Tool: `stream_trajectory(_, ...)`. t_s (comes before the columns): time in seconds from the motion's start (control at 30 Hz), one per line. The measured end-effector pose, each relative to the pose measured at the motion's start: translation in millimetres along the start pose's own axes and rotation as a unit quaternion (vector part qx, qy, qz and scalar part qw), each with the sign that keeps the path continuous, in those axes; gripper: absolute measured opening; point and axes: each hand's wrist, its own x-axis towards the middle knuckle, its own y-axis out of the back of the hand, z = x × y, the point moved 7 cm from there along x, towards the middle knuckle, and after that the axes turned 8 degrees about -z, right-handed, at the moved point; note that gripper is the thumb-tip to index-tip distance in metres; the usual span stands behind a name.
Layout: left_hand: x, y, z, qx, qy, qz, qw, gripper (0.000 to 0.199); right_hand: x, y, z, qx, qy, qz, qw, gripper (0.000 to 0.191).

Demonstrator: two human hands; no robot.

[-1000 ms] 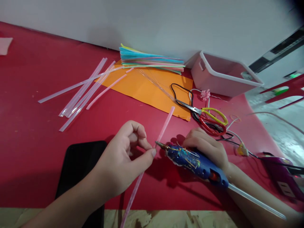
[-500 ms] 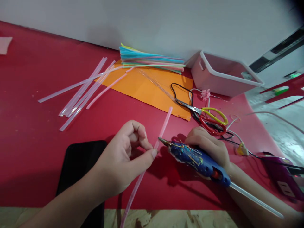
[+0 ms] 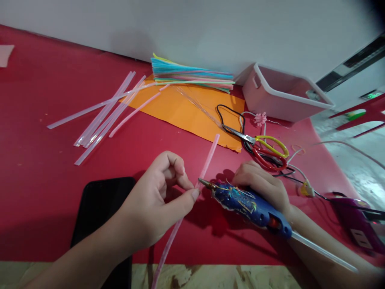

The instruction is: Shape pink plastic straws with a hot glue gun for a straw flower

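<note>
Between thumb and fingertip, my left hand [image 3: 168,196] pinches a pale pink strip [image 3: 209,157], which slants up to the right and runs down past the table's front edge. My right hand [image 3: 263,184] grips a blue glue gun [image 3: 243,202], stained with dried glue and bits of colour. A clear glue stick [image 3: 325,252] sticks out of its back end. The gun's metal nozzle [image 3: 205,183] is at the strip, just above my left fingertips; whether it touches is hard to tell. My right fingers are partly hidden behind the gun.
Several pink strips [image 3: 102,120] lie at the left. Behind are an orange sheet [image 3: 180,108], a bundle of pipe cleaners [image 3: 192,74] and a pink bin [image 3: 282,96]. Scissors [image 3: 267,150] rest on cables at the right, near a purple power strip [image 3: 357,224]. A black phone [image 3: 99,208] lies by my left forearm.
The glue gun's nozzle has moved slightly down and left along the pink strip, closer to my left fingertips. My left hand has kept its pinch almost in place.
</note>
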Motion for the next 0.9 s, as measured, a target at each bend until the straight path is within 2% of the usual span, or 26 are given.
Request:
stream_trajectory(0.4, -0.1, 0.4, -0.3, 0.01, 0.003, -0.011, 1.0, 0.026, 0.3, 2.2, -0.7, -0.011, -0.005, 0.012, 1.0, 0.009)
stream_trajectory(0.6, -1.8, 0.9, 0.3, 0.007, 0.011, 0.003, 1.0, 0.027, 1.8, 3.5, -0.6, 0.002, -0.017, 0.014, 1.0, 0.02)
stream_trajectory(0.9, -0.8, -0.9, 1.0, 0.005, 0.014, 0.002, 1.0, 0.027, 2.6, 3.8, -0.2, -0.001, -0.013, 0.013, 1.0, 0.024)
